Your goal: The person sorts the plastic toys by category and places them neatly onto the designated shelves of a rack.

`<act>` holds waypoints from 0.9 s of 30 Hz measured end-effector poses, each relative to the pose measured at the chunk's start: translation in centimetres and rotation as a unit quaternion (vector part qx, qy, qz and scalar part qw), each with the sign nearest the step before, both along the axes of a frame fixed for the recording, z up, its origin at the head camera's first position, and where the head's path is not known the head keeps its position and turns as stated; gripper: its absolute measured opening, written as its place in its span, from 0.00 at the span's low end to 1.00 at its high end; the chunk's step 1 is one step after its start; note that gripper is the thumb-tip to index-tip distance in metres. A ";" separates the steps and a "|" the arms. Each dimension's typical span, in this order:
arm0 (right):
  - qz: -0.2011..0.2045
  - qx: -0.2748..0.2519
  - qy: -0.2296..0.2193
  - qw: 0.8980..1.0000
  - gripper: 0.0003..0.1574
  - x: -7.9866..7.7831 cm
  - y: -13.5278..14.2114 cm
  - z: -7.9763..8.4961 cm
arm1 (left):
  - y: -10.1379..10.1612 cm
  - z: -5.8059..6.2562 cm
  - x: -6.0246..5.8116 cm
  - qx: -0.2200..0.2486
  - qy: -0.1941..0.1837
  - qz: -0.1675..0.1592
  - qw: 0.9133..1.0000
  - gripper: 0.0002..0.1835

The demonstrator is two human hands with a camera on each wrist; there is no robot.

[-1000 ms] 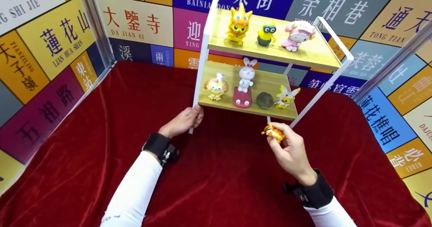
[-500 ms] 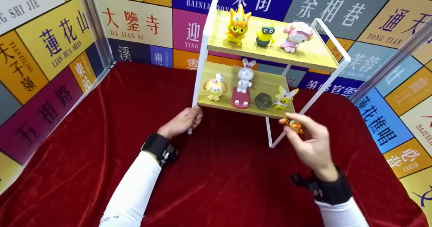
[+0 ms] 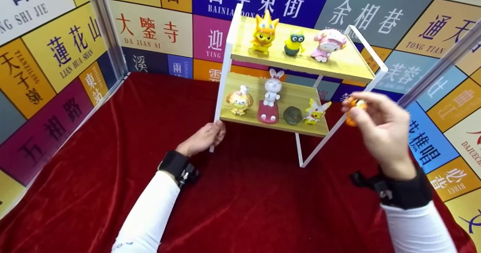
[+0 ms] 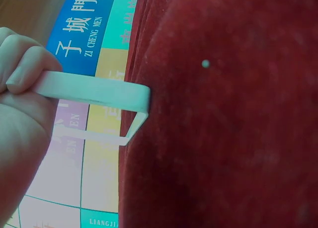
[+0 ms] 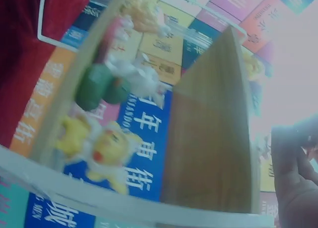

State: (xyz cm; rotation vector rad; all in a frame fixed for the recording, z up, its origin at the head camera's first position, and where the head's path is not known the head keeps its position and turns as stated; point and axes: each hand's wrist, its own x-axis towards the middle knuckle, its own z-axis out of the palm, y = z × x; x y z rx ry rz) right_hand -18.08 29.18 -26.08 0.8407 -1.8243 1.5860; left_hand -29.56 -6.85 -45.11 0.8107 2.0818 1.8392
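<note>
A small two-tier shelf (image 3: 278, 128) with wooden boards and a white metal frame tilts over the red cloth. My left hand (image 3: 203, 137) grips its front left leg, fingers curled round the white bar (image 4: 94, 88) in the left wrist view. Between thumb and fingers of my right hand (image 3: 387, 129) is a small orange tiger figurine (image 3: 353, 110), partly hidden, beside the shelf's right frame. On the upper board stand a crowned yellow figurine (image 3: 264, 35), a minion figurine (image 3: 294, 44) and a pink-hooded figurine (image 3: 327, 46). The right wrist view shows my right hand (image 5: 298, 181) at its edge.
The lower board bears a puppy figurine (image 3: 239, 102), a white rabbit (image 3: 273, 89) on a red base, a dark green duck-like figurine (image 3: 292, 115) and a yellow figurine with white ears (image 3: 315, 112). Patterned panels with Chinese lettering surround the red cloth (image 3: 240, 200).
My right hand has moved right and upward with the tiger figurine, from below the lower board to beside the right frame. My left hand keeps its grip on the leg.
</note>
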 end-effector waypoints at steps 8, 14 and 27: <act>-0.008 -0.032 -0.017 0.999 0.18 -0.6 -0.4 4.2 | -0.1 0.2 0.0 0.014 -0.008 0.000 1.000 0.25; -0.043 -0.048 -0.001 0.998 0.19 -1.4 -0.1 6.9 | -0.1 0.1 0.1 0.008 -0.008 0.001 1.000 0.29; -0.036 -0.078 -0.090 0.992 0.22 -3.6 1.4 10.0 | 0.0 0.2 0.1 0.004 -0.002 -0.001 1.000 0.33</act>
